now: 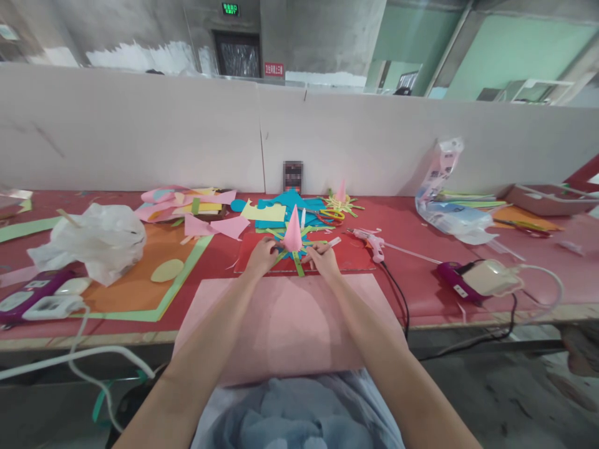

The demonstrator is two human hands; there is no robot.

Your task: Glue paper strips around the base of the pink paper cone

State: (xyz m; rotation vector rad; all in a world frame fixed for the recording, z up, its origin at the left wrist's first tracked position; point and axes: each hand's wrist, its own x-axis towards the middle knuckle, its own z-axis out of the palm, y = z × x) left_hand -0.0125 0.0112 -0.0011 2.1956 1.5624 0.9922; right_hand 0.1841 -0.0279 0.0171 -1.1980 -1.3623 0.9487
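Observation:
In front of me stands a paper craft: a pink paper cone [293, 232] upright on a ring of green, yellow and blue paper strips [298, 264]. My left hand [265, 254] is closed at the craft's left side, its fingertips pinching the end of a strip. On the other side my right hand [322, 257] is closed, its fingertips at the strips. A slim pale stick [334, 242] pokes out above that hand; its kind is not clear. Under the craft lies a red board [358, 254]. Yellow-handled scissors [333, 216] rest just behind, on blue paper.
A pink hot glue gun [374, 244] lies to the right, its cable hanging off the table. A similar cone craft [342, 196] sits behind. Paper scraps [218, 226], a crumpled white bag [100, 240] and purple power strips [461, 287] flank the work. A white partition [187, 137] closes the back.

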